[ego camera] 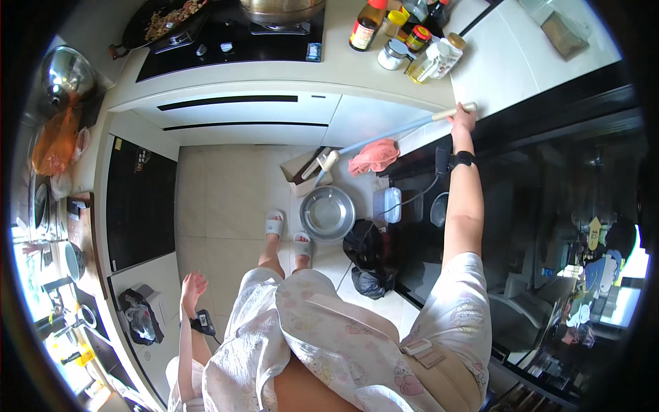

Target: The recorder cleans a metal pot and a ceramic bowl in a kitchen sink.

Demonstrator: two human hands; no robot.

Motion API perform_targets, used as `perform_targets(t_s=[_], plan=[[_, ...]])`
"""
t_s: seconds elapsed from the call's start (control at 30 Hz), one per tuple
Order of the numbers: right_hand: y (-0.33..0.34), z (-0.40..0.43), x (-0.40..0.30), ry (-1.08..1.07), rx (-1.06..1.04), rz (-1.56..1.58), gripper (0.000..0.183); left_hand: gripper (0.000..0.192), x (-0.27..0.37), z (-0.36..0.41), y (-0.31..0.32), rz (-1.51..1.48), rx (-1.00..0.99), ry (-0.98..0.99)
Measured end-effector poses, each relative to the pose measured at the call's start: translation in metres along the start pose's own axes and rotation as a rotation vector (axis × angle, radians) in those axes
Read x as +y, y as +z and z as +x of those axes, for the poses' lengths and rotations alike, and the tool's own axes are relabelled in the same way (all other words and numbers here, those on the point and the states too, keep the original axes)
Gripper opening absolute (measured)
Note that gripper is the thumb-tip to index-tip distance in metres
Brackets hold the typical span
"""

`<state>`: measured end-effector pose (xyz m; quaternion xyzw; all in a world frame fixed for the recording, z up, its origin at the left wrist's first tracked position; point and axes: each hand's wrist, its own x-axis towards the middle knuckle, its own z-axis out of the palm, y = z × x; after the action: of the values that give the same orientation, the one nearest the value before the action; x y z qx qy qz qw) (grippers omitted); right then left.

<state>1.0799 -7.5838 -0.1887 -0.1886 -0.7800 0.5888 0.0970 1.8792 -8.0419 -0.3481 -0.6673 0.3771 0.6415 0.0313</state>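
Observation:
At the upper right, my right hand grips the cream handle end of a long pole with a light blue shaft. The pole slants down toward the floor, where it bears a cream lever-like fitting. Its lower end drops behind a round metal basin, so what it ends in is hidden. My left hand hangs free at the lower left, fingers apart and holding nothing. A pinkish-red cloth lies close to the pole, below the counter.
An open cardboard box sits behind the basin. Black plastic bags and a clear plastic container stand by the glossy black cabinet. The gas hob carries a wok of food and a metal pot. Bottles and jars crowd the counter.

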Motion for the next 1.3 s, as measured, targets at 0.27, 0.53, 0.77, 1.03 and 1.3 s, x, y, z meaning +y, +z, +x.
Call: perform_targets(t_s=[0.27,0.53,0.77,1.03,1.3], plan=[[-0.056,0.099,0.021,0.207,-0.054,-0.272,0.043,0.031,-0.001,0.012,0.011,0.156,-0.126,0.078],[-0.054,0.016,-0.019,-0.002,0.069,-0.97,0.049,0.022,-0.122,-0.009,-0.079,-0.037,0.003,-0.172],[-0.059,0.038,0.008,0.056,0.005,-0.759,0.052,0.021,-0.165,-0.002,-0.079,-0.181,0.106,-0.163],[-0.009,-0.053,0.087,0.219,-0.821,-0.612,0.048,0.018,-0.144,-0.048,-0.053,-0.157,0.107,-0.035],[-0.033,-0.249,0.236,0.246,-1.535,-1.229,0.035,0.024,-0.108,-0.07,-0.061,-0.04,0.203,0.139]])
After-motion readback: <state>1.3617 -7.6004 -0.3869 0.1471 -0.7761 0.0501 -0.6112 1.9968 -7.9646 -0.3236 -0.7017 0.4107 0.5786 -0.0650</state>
